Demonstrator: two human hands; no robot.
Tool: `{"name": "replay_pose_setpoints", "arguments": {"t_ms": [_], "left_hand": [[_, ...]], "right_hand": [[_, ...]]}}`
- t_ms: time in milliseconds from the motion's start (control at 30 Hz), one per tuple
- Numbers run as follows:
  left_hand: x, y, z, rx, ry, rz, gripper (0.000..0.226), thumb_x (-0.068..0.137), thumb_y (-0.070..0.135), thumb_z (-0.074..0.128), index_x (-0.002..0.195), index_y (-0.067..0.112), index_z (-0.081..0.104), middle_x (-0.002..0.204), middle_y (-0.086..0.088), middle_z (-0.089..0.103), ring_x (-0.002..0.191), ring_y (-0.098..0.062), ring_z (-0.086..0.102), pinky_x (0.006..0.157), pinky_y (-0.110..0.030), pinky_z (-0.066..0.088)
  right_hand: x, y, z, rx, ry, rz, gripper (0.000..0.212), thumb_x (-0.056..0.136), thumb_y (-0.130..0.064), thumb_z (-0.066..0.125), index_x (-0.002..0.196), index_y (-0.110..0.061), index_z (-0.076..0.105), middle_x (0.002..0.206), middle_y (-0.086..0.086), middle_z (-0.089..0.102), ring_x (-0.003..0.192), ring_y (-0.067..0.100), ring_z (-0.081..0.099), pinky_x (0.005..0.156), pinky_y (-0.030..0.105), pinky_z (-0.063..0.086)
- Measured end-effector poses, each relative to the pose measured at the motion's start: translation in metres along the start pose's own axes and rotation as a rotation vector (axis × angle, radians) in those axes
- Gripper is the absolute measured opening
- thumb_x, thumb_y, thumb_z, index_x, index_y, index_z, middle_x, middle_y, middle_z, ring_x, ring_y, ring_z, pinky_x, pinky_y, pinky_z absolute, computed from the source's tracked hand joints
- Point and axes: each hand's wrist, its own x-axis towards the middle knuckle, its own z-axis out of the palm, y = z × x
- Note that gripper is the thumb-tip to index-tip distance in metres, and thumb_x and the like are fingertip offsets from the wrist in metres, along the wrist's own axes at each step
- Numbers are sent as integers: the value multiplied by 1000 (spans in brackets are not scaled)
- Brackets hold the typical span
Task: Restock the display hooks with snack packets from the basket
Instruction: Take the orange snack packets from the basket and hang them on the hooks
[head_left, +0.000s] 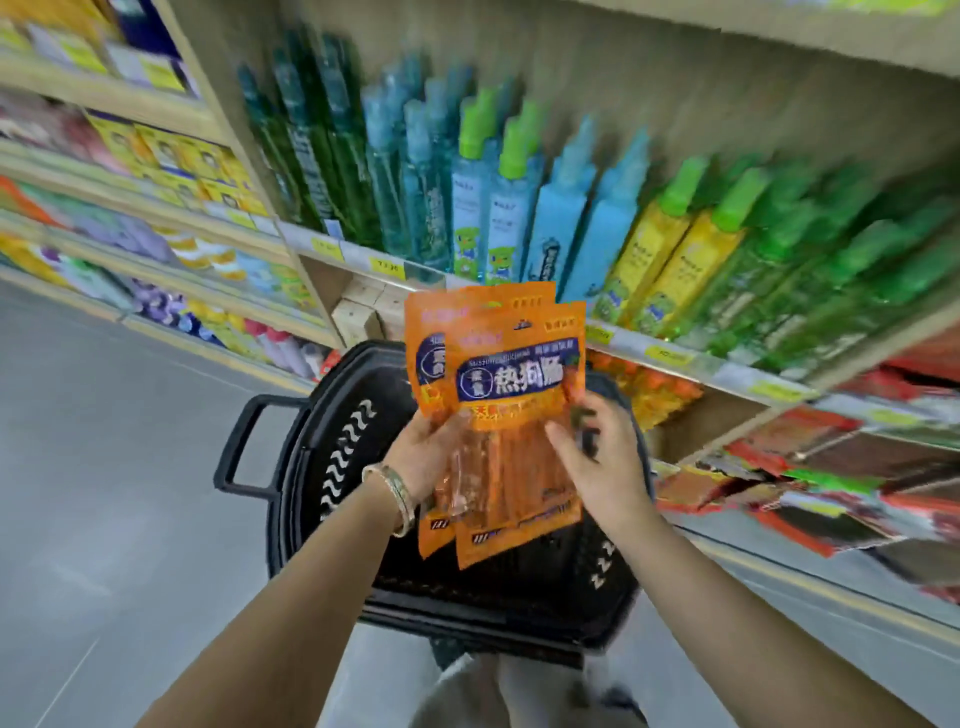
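Snack packets (511, 395) over the basket (306, 467) — left hand (423, 452) grips them, right hand (602, 467) at their edge, grip unclear

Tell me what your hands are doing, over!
Left hand grips orange snack packets above black basket. Right hand at their edge, thumb on front, fingers blurred. Nothing in the way.

Both bare forearms are stretched forward and drawn together. The snack packets (511, 384) are gripped at their left edge by the left hand (423, 457), its fingers curled round them. The right hand (602, 467) is held at their right edge, thumb laid on the front; its fingers are blurred.
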Motion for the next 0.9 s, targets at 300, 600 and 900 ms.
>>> {"name": "replay_pose_setpoints", "arguments": {"t_ms": [300, 600, 900], "left_hand": [[-80, 89, 142, 18, -120, 209, 10, 90, 39, 56, 86, 32, 63, 73, 21, 69, 76, 9, 63, 60, -23, 51], [-140, 165, 282, 91, 58, 422, 33, 89, 49, 54, 109, 25, 63, 93, 10, 64, 82, -12, 60, 74, -17, 45], [-151, 262, 351, -52, 120, 557, 27, 83, 52, 60, 85, 26, 61, 94, 4, 61, 95, -13, 58, 89, -30, 43]], "right_hand": [[-49, 20, -202, 393, 215, 0, 9, 88, -23, 64, 91, -16, 68, 87, -3, 70, 83, 12, 63, 79, 28, 49], [-117, 7, -427, 110, 622, -252, 7, 91, -23, 61, 83, -23, 61, 81, 3, 63, 71, 17, 54, 69, 30, 43], [-98, -33, -552, -26, 946, -408, 23, 97, -33, 49, 91, -12, 58, 75, -9, 54, 71, 3, 44, 67, 22, 32]]}}
